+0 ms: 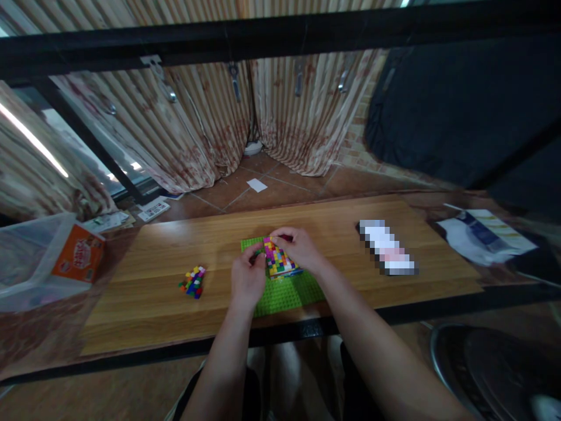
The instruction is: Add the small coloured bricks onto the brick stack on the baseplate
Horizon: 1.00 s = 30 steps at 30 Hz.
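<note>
Bare left hand and right hand grip the studded multicoloured brick block on the green baseplate.

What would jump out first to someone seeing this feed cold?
Both hands meet at mid-table over a multicoloured block build standing on a bright green baseplate: the left hand pinches at its left edge, the right hand covers its far right side. To the left, apart on the wooden table, lies a small heap of loose coloured bricks. An orange box sits in a clear bin at far left.
</note>
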Available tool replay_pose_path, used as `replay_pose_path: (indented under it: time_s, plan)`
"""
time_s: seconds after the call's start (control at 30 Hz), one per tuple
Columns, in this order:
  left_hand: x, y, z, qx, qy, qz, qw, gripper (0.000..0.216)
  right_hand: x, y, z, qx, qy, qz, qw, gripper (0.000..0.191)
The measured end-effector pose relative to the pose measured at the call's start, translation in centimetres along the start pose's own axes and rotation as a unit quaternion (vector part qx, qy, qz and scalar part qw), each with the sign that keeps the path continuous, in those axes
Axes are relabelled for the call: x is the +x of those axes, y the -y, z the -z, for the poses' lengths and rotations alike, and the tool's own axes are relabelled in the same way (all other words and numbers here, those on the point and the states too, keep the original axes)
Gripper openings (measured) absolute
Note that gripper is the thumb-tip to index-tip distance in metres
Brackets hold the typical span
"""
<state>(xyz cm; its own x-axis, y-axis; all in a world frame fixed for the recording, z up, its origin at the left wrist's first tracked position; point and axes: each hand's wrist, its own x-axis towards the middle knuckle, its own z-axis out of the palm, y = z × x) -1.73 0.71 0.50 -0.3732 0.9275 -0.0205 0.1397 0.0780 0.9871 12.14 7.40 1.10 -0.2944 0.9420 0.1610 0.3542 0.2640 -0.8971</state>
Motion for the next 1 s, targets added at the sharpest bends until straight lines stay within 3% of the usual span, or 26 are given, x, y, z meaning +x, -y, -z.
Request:
replay_pose_path:
  time_s: [0.23,0.37,0.53,0.7,1.0]
  plan:
    - [-0.2,-1.1,0.0,-0.037,-0.039,-0.004,0.999,0.03,-0.4,1.0,0.3,-0.121,0.001,0.039,0.992,0.019]
    - [-0.4,-1.8,-0.1,-0.088,-0.066,0.004,0.994,0.028,-0.7,1.2,0.4,-0.109,-0.064,0.047,0.991,0.016]
    - [-0.6,-2.3,-0.3,-0.163,-0.061,0.012,0.985,0.028,-1.2,2.3,0.8,-0.035,-0.124,0.136,0.982,0.016]
    - [-0.7,-2.3,-0.4,-0.18,-0.038,-0.002,0.983,0.028,-1.9,3.8,0.7,-0.017,-0.068,0.188,0.98,0.015]
    - [-0.9,-2.3,-0.4,-0.183,-0.015,-0.019,0.983,0.031,-2.1,3.7,0.2,-0.072,-0.026,0.175,0.981,0.017]
